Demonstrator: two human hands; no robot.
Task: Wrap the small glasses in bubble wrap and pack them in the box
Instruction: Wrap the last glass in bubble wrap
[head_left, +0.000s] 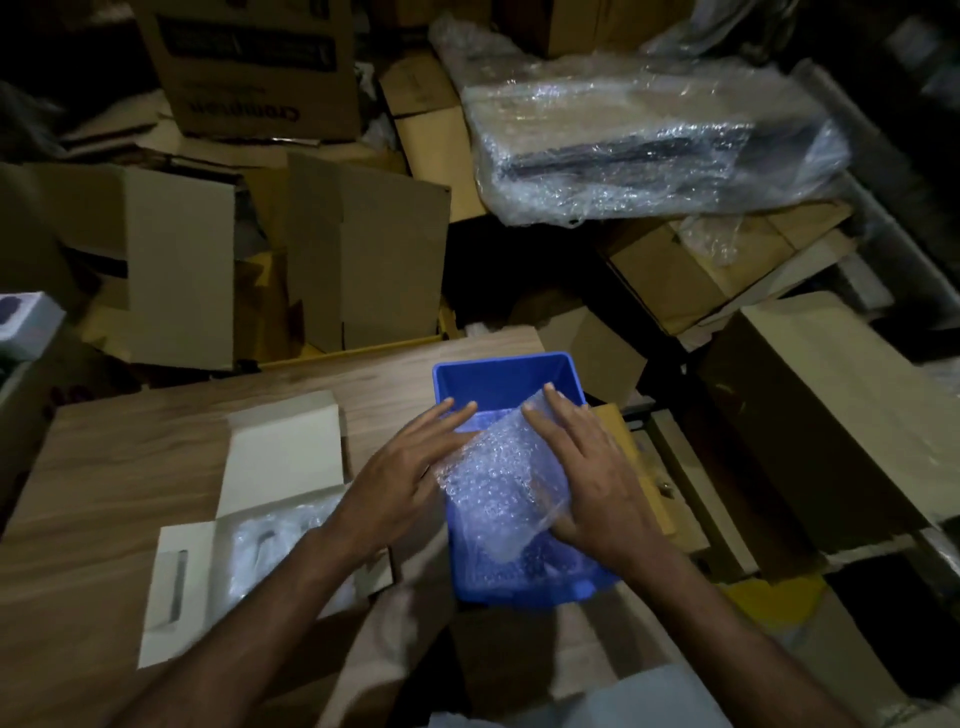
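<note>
A bubble-wrap bundle (501, 483) lies over the blue plastic bin (506, 376) on the wooden table (130, 467). My left hand (402, 478) rests flat against the bundle's left side with its fingers straight. On the bundle's right side sits my right hand (587, 473), fingers extended along the wrap and thumb under its lower edge. What the wrap holds is hidden. An open white box (283, 457) lies left of the bin, with bubble-wrapped items (270, 551) in it.
Flattened and open cardboard cartons (363, 260) crowd the space behind the table. A large bubble-wrapped package (649, 140) sits at the back right. More brown boxes (810, 415) stand at the right, close to the bin.
</note>
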